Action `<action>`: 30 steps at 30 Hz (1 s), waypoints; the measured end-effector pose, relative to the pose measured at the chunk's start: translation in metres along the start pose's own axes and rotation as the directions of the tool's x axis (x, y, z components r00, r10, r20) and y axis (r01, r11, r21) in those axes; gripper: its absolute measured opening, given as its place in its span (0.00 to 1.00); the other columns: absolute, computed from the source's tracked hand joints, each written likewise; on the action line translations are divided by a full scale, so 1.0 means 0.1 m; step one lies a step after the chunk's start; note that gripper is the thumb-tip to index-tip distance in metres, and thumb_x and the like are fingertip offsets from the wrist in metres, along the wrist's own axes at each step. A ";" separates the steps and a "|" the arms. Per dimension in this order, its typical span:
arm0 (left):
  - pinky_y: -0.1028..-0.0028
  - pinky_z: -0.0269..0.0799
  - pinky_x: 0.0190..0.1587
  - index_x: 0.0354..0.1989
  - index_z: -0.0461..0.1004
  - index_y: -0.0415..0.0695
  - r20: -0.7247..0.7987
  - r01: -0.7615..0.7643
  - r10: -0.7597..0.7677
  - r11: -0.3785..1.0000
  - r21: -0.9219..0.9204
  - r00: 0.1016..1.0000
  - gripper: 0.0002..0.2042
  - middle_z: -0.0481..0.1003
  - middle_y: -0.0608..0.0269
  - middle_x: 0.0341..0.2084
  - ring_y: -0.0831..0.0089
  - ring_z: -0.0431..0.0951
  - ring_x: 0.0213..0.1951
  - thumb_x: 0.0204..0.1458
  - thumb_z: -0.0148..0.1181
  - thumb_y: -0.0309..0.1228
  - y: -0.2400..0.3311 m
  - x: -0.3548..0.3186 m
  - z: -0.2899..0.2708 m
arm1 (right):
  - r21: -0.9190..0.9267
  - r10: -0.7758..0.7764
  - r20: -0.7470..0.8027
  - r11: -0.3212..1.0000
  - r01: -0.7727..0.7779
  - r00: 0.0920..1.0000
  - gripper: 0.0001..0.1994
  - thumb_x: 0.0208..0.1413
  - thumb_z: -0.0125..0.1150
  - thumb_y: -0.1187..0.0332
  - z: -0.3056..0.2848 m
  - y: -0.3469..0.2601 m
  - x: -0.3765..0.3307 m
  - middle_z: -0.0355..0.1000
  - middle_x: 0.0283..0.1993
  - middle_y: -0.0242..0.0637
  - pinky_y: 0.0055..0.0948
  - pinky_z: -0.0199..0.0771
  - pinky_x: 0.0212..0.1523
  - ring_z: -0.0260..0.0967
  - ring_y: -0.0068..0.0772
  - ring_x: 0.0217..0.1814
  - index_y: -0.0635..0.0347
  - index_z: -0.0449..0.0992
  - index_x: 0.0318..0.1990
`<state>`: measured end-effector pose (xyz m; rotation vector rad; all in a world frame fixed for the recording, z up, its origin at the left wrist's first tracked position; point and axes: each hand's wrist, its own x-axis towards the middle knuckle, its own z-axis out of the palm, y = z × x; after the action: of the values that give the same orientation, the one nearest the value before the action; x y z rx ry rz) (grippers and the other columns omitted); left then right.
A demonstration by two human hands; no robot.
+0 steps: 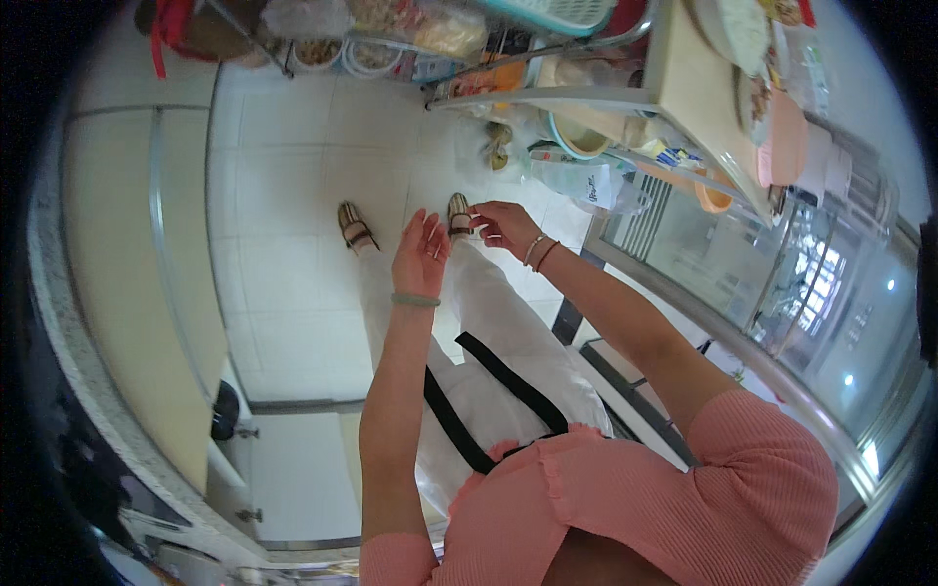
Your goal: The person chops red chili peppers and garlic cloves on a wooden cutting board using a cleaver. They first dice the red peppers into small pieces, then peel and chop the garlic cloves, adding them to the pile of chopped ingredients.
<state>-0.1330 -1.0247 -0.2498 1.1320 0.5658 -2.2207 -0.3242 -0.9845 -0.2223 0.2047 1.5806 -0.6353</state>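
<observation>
Both of my hands hang in the air over the tiled floor [283, 195], in front of my white trousers [508, 293]. My left hand [421, 256] is palm up with its fingers loosely stretched, and nothing lies in it. A greenish band circles that wrist. To its right, my right hand [503, 227] has curved fingers pointing left, held apart from each other, with no object visible in them. Two thin bracelets [537, 251] sit on the right wrist. Black straps [513, 376] hang from my waist.
A shelf rack [567, 98] with bowls, bags and baskets stands ahead to the right, with a plastic bag [576, 181] beside it. Glass-fronted cabinet [772, 264] runs along the right. At left are beige cabinet doors [127, 244], a stone counter edge [73, 361] and an open white cabinet door [303, 479].
</observation>
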 end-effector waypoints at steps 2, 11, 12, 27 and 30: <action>0.72 0.74 0.45 0.52 0.72 0.45 -0.010 -0.011 0.011 0.998 -0.065 1.000 0.14 0.76 0.64 0.42 0.72 0.75 0.42 0.59 0.58 0.33 -0.17 0.17 -0.18 | -0.057 0.025 -0.004 0.998 -0.025 1.000 0.11 0.60 0.56 0.59 -0.11 0.08 0.21 0.77 0.32 0.29 0.23 0.70 0.29 0.68 0.19 0.25 0.55 0.79 0.38; 0.73 0.75 0.43 0.52 0.73 0.45 -0.052 0.046 -0.059 0.977 -0.209 0.997 0.13 0.76 0.64 0.42 0.72 0.76 0.42 0.60 0.57 0.32 -1.05 0.91 -0.97 | -0.195 0.065 -0.115 0.977 -0.086 0.991 0.11 0.58 0.57 0.59 -0.91 0.60 1.15 0.76 0.34 0.29 0.23 0.73 0.31 0.69 0.20 0.28 0.54 0.78 0.41; 0.73 0.74 0.44 0.52 0.73 0.45 -0.094 0.052 -0.069 0.982 -0.181 0.993 0.13 0.76 0.64 0.42 0.72 0.76 0.42 0.59 0.57 0.32 -1.11 0.97 -1.03 | -0.202 0.047 -0.143 0.976 -0.075 0.989 0.11 0.58 0.58 0.59 -1.00 0.65 1.29 0.77 0.34 0.29 0.23 0.73 0.31 0.70 0.20 0.28 0.54 0.78 0.41; 0.59 0.73 0.51 0.65 0.56 0.58 0.135 -0.078 0.354 -0.172 0.982 0.926 0.39 0.53 0.48 0.65 0.50 0.73 0.52 0.44 0.71 0.37 -1.71 3.20 -1.04 | -0.302 -0.006 -0.595 0.928 -0.216 0.804 0.38 0.47 0.69 0.52 -2.96 0.92 3.64 0.71 0.45 0.40 0.38 0.80 0.28 0.76 0.35 0.33 0.62 0.56 0.59; 0.57 0.74 0.48 0.57 0.66 0.59 0.142 -0.096 0.257 -0.183 0.978 0.956 0.25 0.61 0.49 0.61 0.50 0.75 0.50 0.49 0.66 0.40 -1.80 3.70 -1.05 | -0.252 -0.186 -0.587 0.967 0.041 0.788 0.17 0.57 0.60 0.59 -3.37 0.96 3.90 0.73 0.29 0.34 0.31 0.76 0.20 0.70 0.27 0.20 0.61 0.73 0.48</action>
<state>-0.3654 -0.9389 -0.5943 1.8041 -1.7263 -2.0138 -0.6173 -0.8276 -0.6275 0.1477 2.2955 -0.4955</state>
